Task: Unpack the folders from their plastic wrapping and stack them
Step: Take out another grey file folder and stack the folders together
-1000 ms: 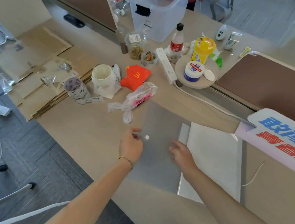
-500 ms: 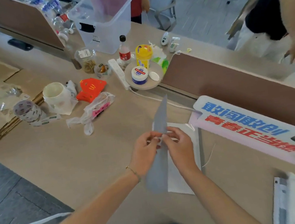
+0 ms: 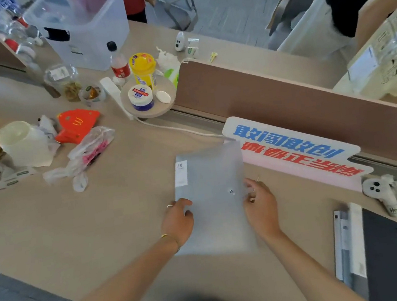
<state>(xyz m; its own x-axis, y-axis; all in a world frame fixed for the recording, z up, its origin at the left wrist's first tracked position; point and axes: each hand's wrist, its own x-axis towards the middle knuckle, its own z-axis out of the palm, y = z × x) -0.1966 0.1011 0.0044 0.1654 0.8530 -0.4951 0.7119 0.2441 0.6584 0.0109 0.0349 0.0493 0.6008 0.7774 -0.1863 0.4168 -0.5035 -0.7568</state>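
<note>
- The left hand [image 3: 179, 221] lies on the left edge of the folder [image 3: 214, 198], thumb on top of the sheet, fingers curled at the edge; whether they grip under it I cannot tell.
- The right hand [image 3: 261, 205] touches the folder's right edge with loosely bent fingers; a firm pinch does not show.
- The folder is grey and translucent, flat on the desk [image 3: 77, 227] between the two hands, with a small snap button near its right side.
- A white label [image 3: 180, 173] marked "20" shows at the folder's upper left corner.
- Its far right corner reaches the sign [image 3: 292, 148], a white board with blue and red characters leaning at the brown divider [image 3: 286, 97].
- Left of the folder, well apart, lie a crumpled bag [image 3: 88, 154], a red carton [image 3: 76, 124] and a white cup [image 3: 25, 144].
- Further back a round tray [image 3: 152, 111] carries a jar [image 3: 141, 97] and a yellow tub [image 3: 143, 69], beside a bottle [image 3: 118, 62] and a clear bin [image 3: 84, 26].
- At the right edge lies a dark pad [image 3: 393, 256].
</note>
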